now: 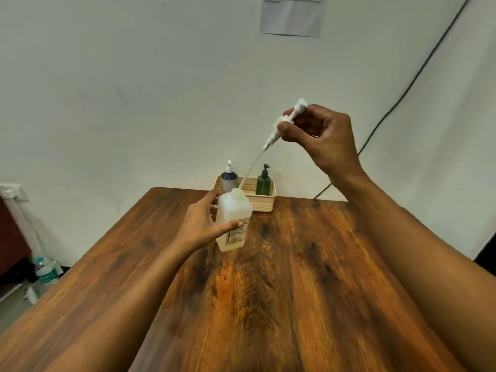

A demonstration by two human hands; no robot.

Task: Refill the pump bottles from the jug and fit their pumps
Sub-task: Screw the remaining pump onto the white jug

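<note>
Pump (pixel 288 120) with its long dip tube (pixel 252 167) is in the air, pinched between the thumb and fingers of my right hand (pixel 322 135), above and to the right of the white bottle (pixel 234 214). The lower end of the tube is at the open mouth of the bottle. Whether it is inside, I cannot tell.

What can go wrong, I think: the tube is thin and bends, and I hold the pump slanted, so the tip may slip off the rim and go outside the neck. It may also push the bottle sideways. The bottle looks light and a little tilted, so such a push could tip it and spill its liquid on the surface (pixel 295 264). The collar may also sit crooked if the pump is not brought upright first.

The white bottle is near the far edge of the surface, just in front of the basket (pixel 264 204) that holds a blue bottle (pixel 228 181) and a green bottle (pixel 264 182), both with pumps on. My left hand (pixel 204 224) grips it from the left side, thumb in front.
</note>
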